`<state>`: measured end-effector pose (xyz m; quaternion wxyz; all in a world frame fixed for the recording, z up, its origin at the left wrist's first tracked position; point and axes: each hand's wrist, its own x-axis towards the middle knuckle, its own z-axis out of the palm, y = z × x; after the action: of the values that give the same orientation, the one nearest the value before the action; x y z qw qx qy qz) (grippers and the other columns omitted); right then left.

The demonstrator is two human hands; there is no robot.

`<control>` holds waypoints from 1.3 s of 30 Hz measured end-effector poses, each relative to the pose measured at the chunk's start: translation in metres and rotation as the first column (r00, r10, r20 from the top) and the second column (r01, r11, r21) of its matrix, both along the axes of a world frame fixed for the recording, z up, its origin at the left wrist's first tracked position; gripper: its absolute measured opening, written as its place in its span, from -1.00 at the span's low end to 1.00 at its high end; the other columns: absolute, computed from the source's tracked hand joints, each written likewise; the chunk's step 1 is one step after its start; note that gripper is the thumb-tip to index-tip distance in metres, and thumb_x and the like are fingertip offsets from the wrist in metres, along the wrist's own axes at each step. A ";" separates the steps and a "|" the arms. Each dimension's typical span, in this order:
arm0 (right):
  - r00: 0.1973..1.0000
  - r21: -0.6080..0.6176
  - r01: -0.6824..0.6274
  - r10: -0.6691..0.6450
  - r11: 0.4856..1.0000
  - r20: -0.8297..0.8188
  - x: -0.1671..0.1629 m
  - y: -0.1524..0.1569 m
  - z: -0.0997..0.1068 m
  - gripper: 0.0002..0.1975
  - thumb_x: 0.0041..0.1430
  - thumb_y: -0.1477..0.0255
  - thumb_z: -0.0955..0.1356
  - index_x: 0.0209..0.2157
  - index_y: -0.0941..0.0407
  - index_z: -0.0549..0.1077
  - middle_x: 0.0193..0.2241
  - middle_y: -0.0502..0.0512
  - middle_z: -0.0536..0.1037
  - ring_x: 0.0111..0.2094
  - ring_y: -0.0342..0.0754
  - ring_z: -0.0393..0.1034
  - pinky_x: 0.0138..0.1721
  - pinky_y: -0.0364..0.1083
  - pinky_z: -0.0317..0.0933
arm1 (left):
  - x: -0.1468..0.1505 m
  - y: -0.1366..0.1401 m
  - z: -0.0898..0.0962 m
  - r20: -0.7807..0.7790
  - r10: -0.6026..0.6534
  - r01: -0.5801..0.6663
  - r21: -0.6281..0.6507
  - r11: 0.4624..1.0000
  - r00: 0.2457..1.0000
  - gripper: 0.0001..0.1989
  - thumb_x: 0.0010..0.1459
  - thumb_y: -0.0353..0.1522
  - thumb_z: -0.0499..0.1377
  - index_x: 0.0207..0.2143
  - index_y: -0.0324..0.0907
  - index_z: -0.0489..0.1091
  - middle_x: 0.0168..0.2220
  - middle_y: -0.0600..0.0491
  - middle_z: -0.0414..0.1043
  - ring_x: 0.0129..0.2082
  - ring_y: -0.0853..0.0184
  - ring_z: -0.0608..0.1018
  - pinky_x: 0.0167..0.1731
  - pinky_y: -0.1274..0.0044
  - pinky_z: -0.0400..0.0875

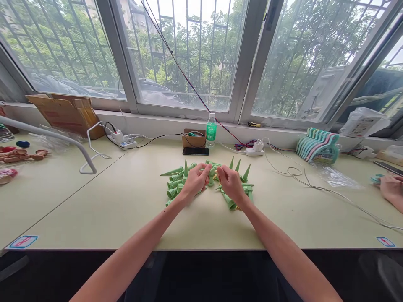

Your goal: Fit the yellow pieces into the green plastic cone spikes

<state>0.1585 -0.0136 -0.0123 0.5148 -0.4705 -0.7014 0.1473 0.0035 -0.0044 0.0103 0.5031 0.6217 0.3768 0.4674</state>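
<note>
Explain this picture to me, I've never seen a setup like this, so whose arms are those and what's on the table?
There's no machine here. A camera worn on a person's head looks forward and down, so those bare arms are the wearer's. The left hand and right hand are close together, fingers curled, among green plastic spikes on the pale tabletop. What each hand holds is too small to tell. Behind them are a black phone, a small cardboard box and a plastic bottle. Another person's hand shows at the right edge.
</note>
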 end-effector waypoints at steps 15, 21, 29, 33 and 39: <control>0.999 0.016 0.022 -0.022 1.000 0.030 0.001 0.003 -0.002 -0.55 0.36 0.12 0.11 -0.54 0.08 0.12 -0.64 -0.09 0.22 -0.60 -0.18 0.03 -0.50 -0.15 -0.03 | -0.003 -0.001 0.003 0.038 -0.068 0.070 -0.070 0.995 0.997 -0.61 0.02 -0.04 0.26 -0.36 -0.19 0.36 -0.60 0.14 0.29 -0.67 0.49 0.28 -0.69 0.63 0.23; 0.999 0.007 0.037 -0.037 0.999 0.010 0.001 0.002 -0.001 -0.55 0.36 0.14 0.12 -0.56 0.08 0.07 -0.66 -0.11 0.11 -0.60 -0.17 -0.04 -0.51 -0.14 -0.07 | -0.003 0.001 0.000 0.032 -0.068 0.069 -0.028 0.997 0.997 -0.62 0.01 -0.10 0.30 -0.32 -0.18 0.32 -0.58 0.18 0.28 -0.66 0.51 0.27 -0.69 0.64 0.22; 0.999 -0.033 0.026 -0.027 0.999 -0.030 0.000 0.000 0.002 -0.56 0.36 0.16 0.12 -0.56 0.08 0.08 -0.66 -0.10 0.11 -0.60 -0.17 0.00 -0.52 -0.14 -0.06 | -0.002 -0.001 -0.002 -0.056 0.010 -0.001 0.169 0.986 0.998 -0.62 0.00 -0.15 0.31 -0.27 -0.15 0.26 -0.48 0.19 0.22 -0.61 0.53 0.32 -0.66 0.66 0.24; 0.999 -0.037 0.030 -0.031 0.999 -0.041 -0.001 0.000 0.002 -0.56 0.36 0.16 0.13 -0.56 0.08 0.08 -0.67 -0.10 0.10 -0.61 -0.17 -0.03 -0.52 -0.14 -0.07 | 0.000 -0.001 -0.006 -0.099 0.059 -0.027 0.294 0.955 0.993 -0.68 0.06 -0.20 0.27 -0.25 -0.16 0.25 -0.42 0.15 0.22 -0.51 0.50 0.37 -0.57 0.67 0.32; 0.997 -0.065 -0.003 -0.001 0.998 -0.074 -0.001 0.000 0.002 -0.55 0.35 0.14 0.13 -0.57 0.09 0.13 -0.66 -0.09 0.17 -0.60 -0.17 0.05 -0.52 -0.14 -0.05 | 0.003 0.000 -0.010 -0.155 0.180 -0.079 0.502 0.861 0.971 -0.80 0.11 -0.30 0.22 -0.29 -0.16 0.25 -0.32 0.11 0.24 -0.52 0.54 0.37 -0.60 0.68 0.35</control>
<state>0.1575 -0.0132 -0.0104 0.5246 -0.4809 -0.6770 0.1877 0.0063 -0.0043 0.0002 0.2559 0.7453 0.3343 0.5170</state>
